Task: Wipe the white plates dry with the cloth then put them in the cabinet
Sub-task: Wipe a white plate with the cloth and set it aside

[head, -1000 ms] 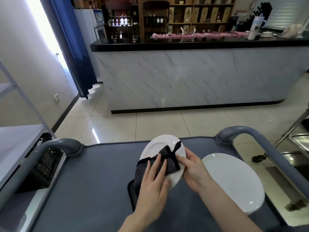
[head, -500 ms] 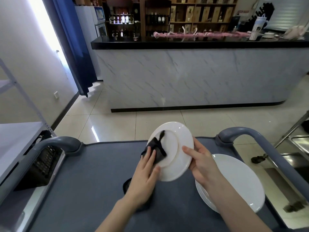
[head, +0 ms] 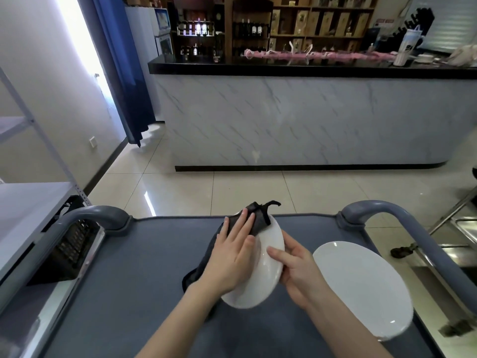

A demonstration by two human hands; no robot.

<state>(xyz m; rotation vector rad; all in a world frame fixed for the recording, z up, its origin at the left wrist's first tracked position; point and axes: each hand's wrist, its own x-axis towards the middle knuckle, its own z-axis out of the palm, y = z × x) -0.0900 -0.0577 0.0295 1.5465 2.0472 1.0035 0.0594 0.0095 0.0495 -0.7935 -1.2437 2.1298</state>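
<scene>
Head view, looking down on a grey-blue trolley worktop (head: 129, 267). At its centre a white held plate (head: 263, 280) is raised on edge and tilted. Its long line runs from the far end down towards the person, and its upper face is turned to the left.

The right hand (head: 296, 270) is at the right rim of the held plate. Its grip is closed on the rim, with the thumb lying across the face and the fingers out of sight behind. The left hand (head: 233, 257) is on the left half of the held plate. Its fingers are straight and spread, clasping nothing and pressing a dark cloth (head: 255, 218) flat against the face. The cloth bunches past the far rim of the held plate and trails down from its left side to the worktop.

The wipe seems to be in progress. The dry-looking bare face lies to the right of the cloth, towards the right hand, so the next stroke probably sweeps that way.

A second plate (head: 361, 288), also white, lies flat on the worktop just right of the held plate, nearer the right hand. A metal shelf unit (head: 31, 202) stands well to the left, and a marble-fronted bar counter (head: 296, 120) is far beyond it. No cabinet can be made out.
</scene>
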